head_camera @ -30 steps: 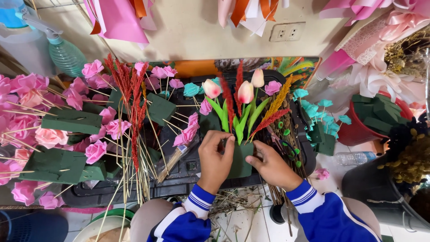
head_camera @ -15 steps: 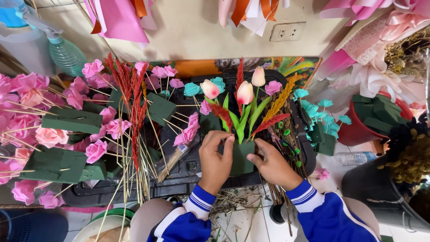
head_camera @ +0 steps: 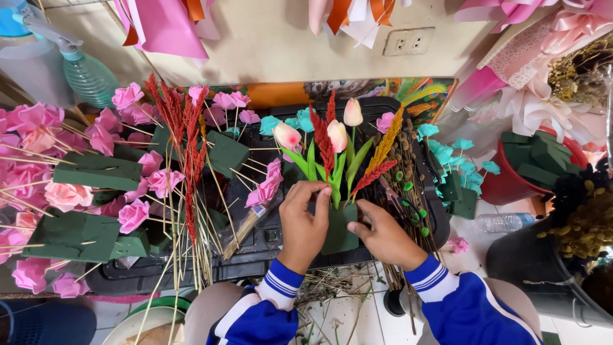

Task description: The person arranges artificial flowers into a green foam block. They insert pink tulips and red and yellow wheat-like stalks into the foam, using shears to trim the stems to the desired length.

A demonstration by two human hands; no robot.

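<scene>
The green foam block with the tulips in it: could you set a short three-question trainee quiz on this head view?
1. True or false: both hands touch the dark green floral foam block.
2. Which flowers stand in it? A pale pink tulips; B yellow sunflowers.
3. Fill in: the left hand and right hand wear ___ sleeves with white stripes.

Key: 1 true; 2 A; 3 blue.

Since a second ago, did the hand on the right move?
Yes, a little. The right hand slid left, toward the green foam block, away from the red pot.
</scene>
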